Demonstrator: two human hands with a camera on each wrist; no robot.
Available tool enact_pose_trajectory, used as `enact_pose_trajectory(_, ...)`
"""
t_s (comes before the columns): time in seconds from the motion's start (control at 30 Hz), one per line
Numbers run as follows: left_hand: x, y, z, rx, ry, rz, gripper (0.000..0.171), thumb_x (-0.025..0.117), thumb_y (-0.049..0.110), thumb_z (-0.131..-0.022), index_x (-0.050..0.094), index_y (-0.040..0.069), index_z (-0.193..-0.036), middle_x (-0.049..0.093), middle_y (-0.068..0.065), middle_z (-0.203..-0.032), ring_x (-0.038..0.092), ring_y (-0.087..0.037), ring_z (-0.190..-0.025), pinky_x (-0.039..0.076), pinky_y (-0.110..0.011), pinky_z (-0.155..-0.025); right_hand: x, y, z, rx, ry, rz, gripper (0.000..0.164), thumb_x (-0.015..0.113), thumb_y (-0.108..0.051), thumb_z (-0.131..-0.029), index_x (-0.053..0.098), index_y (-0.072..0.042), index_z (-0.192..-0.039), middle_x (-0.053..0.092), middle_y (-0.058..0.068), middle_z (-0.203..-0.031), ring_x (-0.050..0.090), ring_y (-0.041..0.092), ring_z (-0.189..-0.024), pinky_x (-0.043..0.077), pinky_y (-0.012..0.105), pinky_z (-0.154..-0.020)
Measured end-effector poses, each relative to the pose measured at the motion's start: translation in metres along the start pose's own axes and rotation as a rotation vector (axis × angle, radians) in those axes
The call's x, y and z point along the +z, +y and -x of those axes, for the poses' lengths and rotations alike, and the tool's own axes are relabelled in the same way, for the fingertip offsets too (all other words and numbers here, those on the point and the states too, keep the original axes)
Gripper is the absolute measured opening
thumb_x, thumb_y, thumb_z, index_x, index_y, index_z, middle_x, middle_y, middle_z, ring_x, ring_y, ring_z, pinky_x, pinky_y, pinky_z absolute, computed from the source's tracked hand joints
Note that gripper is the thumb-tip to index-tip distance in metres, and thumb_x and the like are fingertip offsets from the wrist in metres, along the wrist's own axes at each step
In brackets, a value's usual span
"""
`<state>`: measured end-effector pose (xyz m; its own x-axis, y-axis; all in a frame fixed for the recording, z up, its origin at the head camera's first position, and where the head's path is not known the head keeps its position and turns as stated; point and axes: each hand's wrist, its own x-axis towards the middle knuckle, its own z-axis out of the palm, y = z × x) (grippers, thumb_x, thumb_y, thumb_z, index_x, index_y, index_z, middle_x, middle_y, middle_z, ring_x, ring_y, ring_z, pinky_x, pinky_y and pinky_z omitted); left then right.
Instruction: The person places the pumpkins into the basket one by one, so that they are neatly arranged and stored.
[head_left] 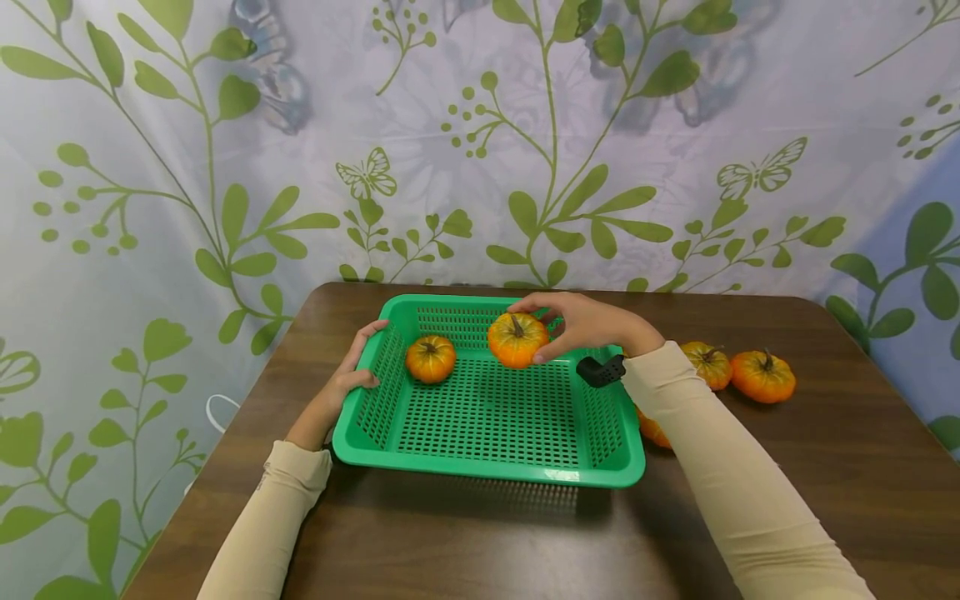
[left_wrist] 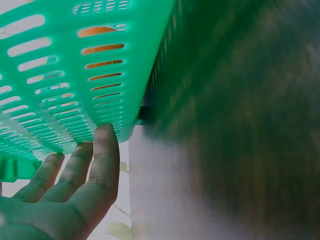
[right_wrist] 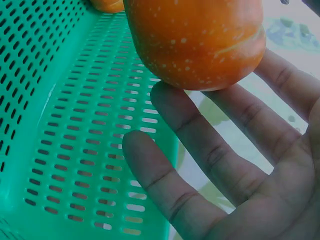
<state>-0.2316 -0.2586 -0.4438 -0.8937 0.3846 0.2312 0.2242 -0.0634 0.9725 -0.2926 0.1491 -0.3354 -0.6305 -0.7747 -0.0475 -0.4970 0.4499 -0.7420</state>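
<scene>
My left hand (head_left: 347, 383) grips the left side of a green plastic basket (head_left: 487, 475), thumb over the rim. In the left wrist view its fingers (left_wrist: 104, 165) lie against the slotted outer wall. The basket's near edge stands raised above the table, with a shadow under it. Over the basket, my right hand (head_left: 581, 323) holds a small orange pumpkin (head_left: 517, 340) between thumb and fingers, stem up. The right wrist view has fingertips touching the pumpkin's (right_wrist: 200, 45) underside, while another finger is spread free. A second small pumpkin (head_left: 431, 360) sits inside the basket at the left.
Right of the basket on the brown table (head_left: 825, 467) lie more pumpkins, one (head_left: 763, 375) in full view, another (head_left: 707, 364) beside it. A further one (head_left: 652, 429) is partly hidden by the right sleeve and basket. A leaf-patterned cloth (head_left: 450, 167) hangs behind the table.
</scene>
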Motion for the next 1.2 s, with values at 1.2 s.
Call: enact_pose_trajectory(1.2, -0.001, 0.0, 0.001, -0.003, -0.001, 0.002, 0.097, 0.046, -0.002, -0.073, 0.012, -0.007, -0.163, 0.017, -0.036, -0.167, 0.044, -0.021, -0.138, 0.044, -0.025, -0.105, 0.028, -0.003, -0.056, 0.174, -0.124, 0.118, 0.073, 0.084, -0.015, -0.094, 0.051, -0.004, -0.158, 0.047, 0.024, -0.161, 0.051, 0.044, -0.144, 0.047, 0.055, -0.114)
